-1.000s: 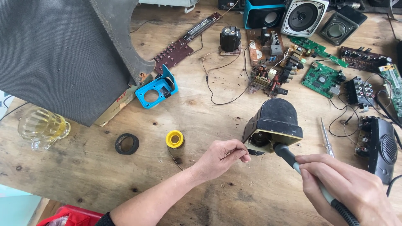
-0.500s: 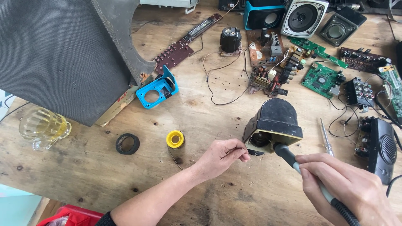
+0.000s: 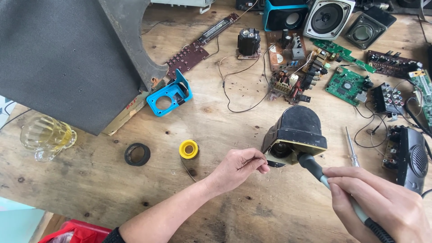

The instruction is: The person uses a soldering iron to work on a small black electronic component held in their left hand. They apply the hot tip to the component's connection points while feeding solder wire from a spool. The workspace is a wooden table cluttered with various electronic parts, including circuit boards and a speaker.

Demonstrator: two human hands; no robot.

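Observation:
A black horn-shaped speaker part (image 3: 298,130) with a yellowish rim lies on the wooden workbench (image 3: 216,135). My right hand (image 3: 378,202) grips a soldering iron (image 3: 315,168) whose tip reaches into the part's open end. My left hand (image 3: 236,167) pinches a thin solder wire (image 3: 186,167) and holds its end at the same opening. The wire trails back to a yellow solder spool (image 3: 189,149) just left of my left hand.
A large grey speaker grille (image 3: 67,58) covers the upper left. A black tape roll (image 3: 137,154), a blue plastic frame (image 3: 170,94), a glass jar (image 3: 45,137), a screwdriver (image 3: 351,146), circuit boards (image 3: 346,83) and small speakers (image 3: 327,18) lie around.

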